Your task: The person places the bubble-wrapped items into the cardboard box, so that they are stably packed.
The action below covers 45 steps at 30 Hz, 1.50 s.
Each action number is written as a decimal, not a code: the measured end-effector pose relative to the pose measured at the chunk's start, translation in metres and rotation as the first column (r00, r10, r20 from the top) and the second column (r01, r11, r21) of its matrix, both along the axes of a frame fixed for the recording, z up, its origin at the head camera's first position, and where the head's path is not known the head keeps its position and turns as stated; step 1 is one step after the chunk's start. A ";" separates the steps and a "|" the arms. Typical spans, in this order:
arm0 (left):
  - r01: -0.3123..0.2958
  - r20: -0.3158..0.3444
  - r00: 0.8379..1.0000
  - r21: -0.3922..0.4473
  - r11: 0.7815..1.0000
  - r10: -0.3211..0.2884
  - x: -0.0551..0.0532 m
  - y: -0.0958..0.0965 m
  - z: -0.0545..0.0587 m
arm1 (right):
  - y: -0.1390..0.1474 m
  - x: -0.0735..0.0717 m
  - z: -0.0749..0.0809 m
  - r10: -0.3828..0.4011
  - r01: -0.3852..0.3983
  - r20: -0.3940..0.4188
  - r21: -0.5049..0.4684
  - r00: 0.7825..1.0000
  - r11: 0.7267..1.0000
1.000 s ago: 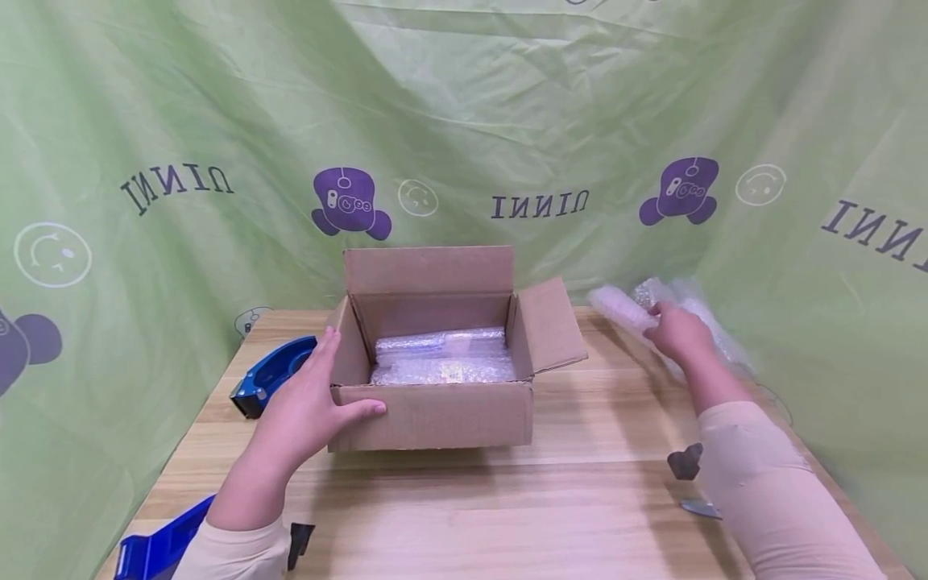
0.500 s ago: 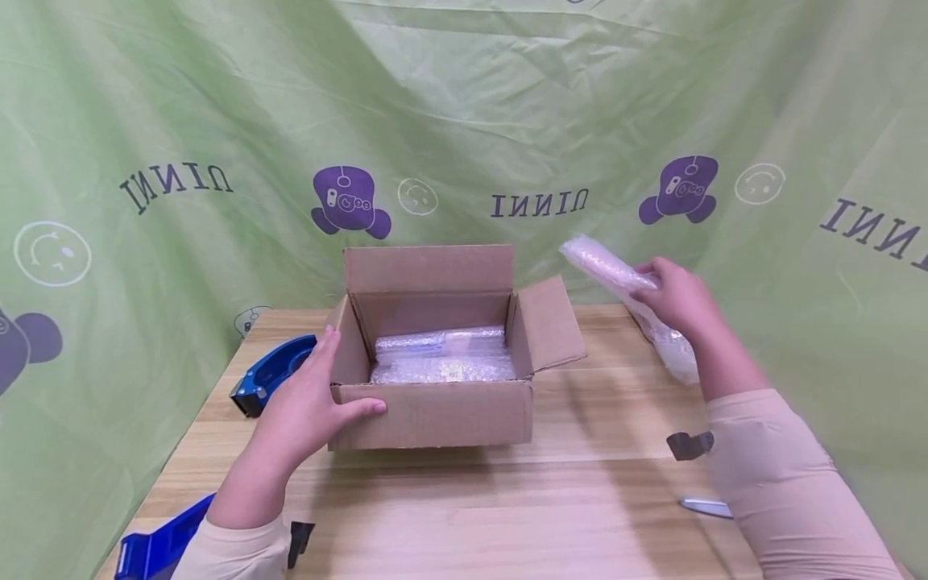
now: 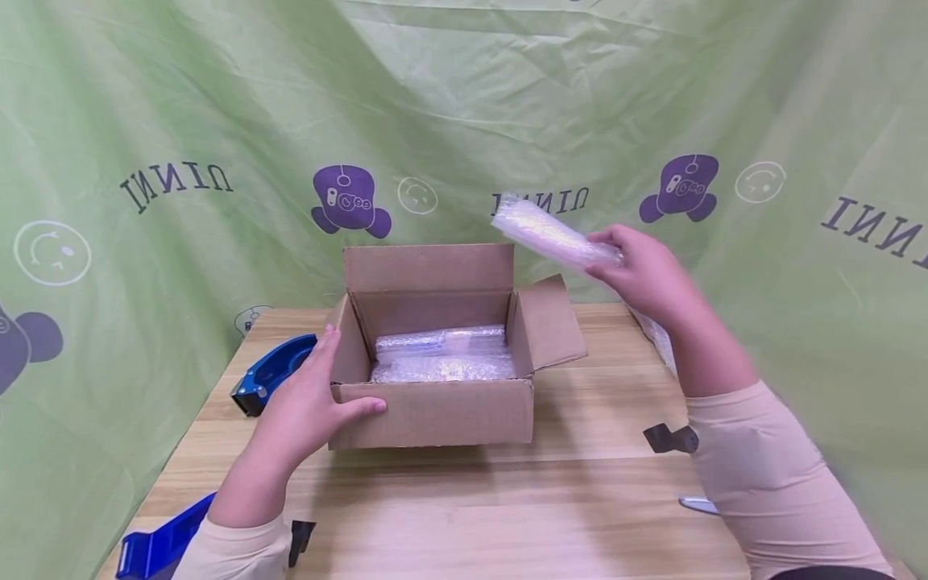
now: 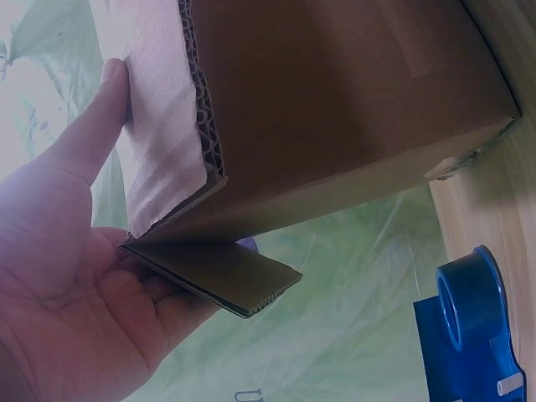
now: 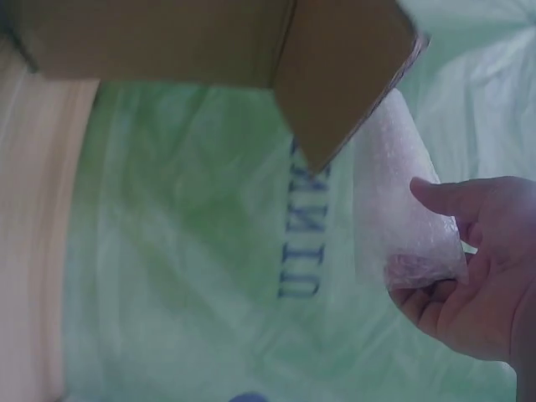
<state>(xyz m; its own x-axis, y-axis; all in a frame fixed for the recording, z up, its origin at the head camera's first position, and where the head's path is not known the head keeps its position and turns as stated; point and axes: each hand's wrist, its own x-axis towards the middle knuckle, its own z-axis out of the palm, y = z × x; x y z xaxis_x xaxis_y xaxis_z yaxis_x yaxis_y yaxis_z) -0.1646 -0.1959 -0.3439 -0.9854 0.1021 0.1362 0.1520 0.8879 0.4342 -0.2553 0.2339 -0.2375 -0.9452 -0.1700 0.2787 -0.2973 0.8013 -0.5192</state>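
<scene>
An open cardboard box (image 3: 435,417) stands mid-table, with several bubble-wrapped bundles (image 3: 444,366) lying side by side inside it. My left hand (image 3: 300,415) holds the box by its near left corner, thumb across the front and fingers along the left side; in the left wrist view the fingers pass behind a small flap (image 4: 219,272). In the air beyond the box's right side, my right hand (image 3: 645,270) grips one end of a bubble-wrapped bundle (image 3: 547,231) between thumb and fingers. The wrap hides what is inside. In the right wrist view this bundle (image 5: 402,193) partly disappears behind the right flap (image 5: 343,79).
A blue tape dispenser (image 3: 279,372) lies left of the box, and another blue object (image 3: 167,538) is at the near left. More bubble wrap (image 3: 658,338) shows behind my right forearm. A light, blade-like object (image 3: 698,505) lies at the right. Green curtain (image 3: 435,97) surrounds the table.
My right hand has lifted a bubble-wrapped bundle from the pile at the back right and carried it up and left toward the box. My left hand has stayed at the box corner.
</scene>
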 end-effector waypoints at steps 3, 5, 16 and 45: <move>0.001 -0.005 1.000 0.000 1.000 -0.001 0.000 0.000 0.001 | -0.016 0.003 0.004 0.049 -0.050 -0.028 -0.026 0.998 0.998; 0.002 -0.011 1.000 0.001 1.000 -0.002 0.000 0.000 0.001 | -0.026 0.004 0.004 0.089 -0.090 -0.043 -0.037 0.995 0.995; 0.007 -0.017 1.000 0.001 1.000 -0.007 0.000 -0.001 0.000 | -0.084 0.011 -0.013 0.309 -0.307 -0.001 0.088 0.951 0.947; 0.004 -0.010 1.000 0.003 1.000 -0.004 0.000 -0.001 -0.001 | -0.126 0.001 -0.072 0.493 -0.522 0.187 0.426 0.850 0.739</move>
